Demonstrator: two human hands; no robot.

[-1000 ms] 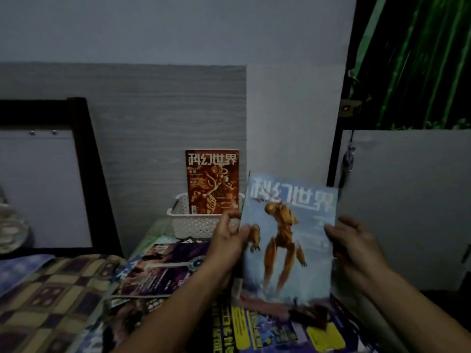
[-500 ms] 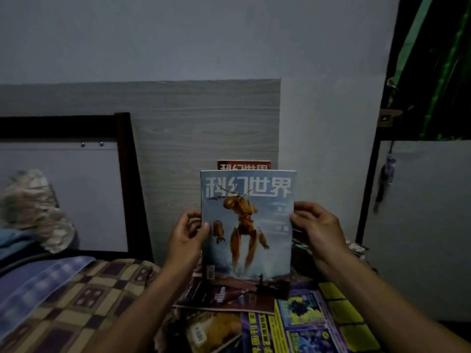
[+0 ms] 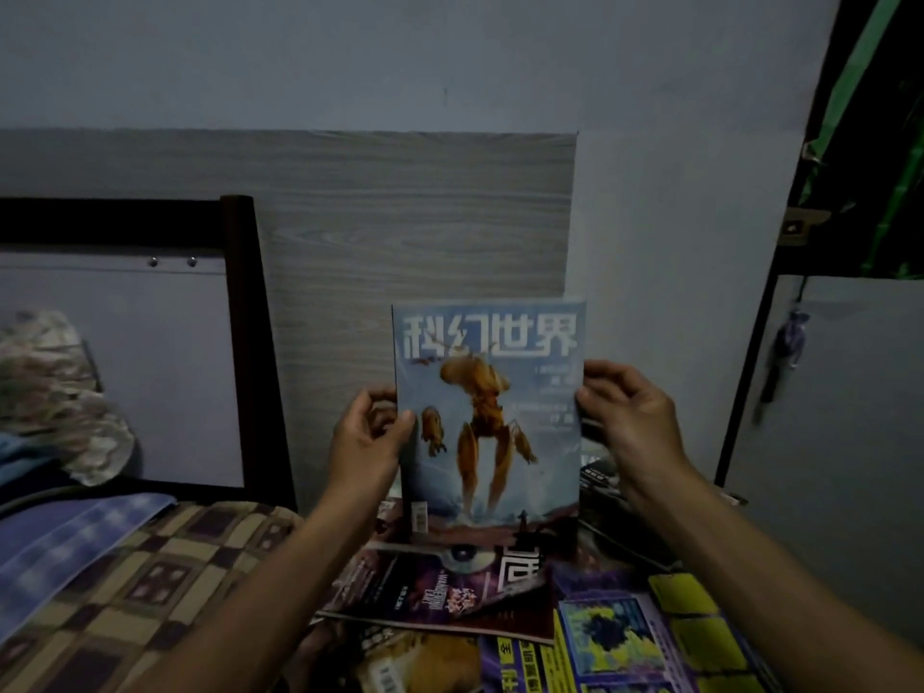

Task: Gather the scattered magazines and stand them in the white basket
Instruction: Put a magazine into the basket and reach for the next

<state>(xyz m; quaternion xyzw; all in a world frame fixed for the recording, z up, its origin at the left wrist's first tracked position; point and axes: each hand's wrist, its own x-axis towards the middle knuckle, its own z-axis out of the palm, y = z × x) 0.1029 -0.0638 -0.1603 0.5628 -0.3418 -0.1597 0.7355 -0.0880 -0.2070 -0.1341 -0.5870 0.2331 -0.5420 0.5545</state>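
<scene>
A light blue magazine (image 3: 487, 417) with an orange robot on its cover stands upright in the middle of the view. My left hand (image 3: 367, 440) pinches its left edge and my right hand (image 3: 627, 417) grips its right edge. The white basket and the red magazine in it are hidden behind this cover. Below lie several scattered magazines: a dark purple one (image 3: 430, 592), a blue and yellow one (image 3: 625, 642) at the lower right, and an orange-brown one (image 3: 420, 662) at the bottom.
A bed with a checked brown cover (image 3: 140, 582) and a blue striped cloth (image 3: 70, 537) fills the lower left. Its dark headboard post (image 3: 255, 342) rises beside a wood-grain wall panel (image 3: 410, 217). A grey door (image 3: 850, 417) stands at the right.
Both hands have carried the blue magazine forward and up, so it now covers the red magazine and the basket fully. The view has shifted closer.
</scene>
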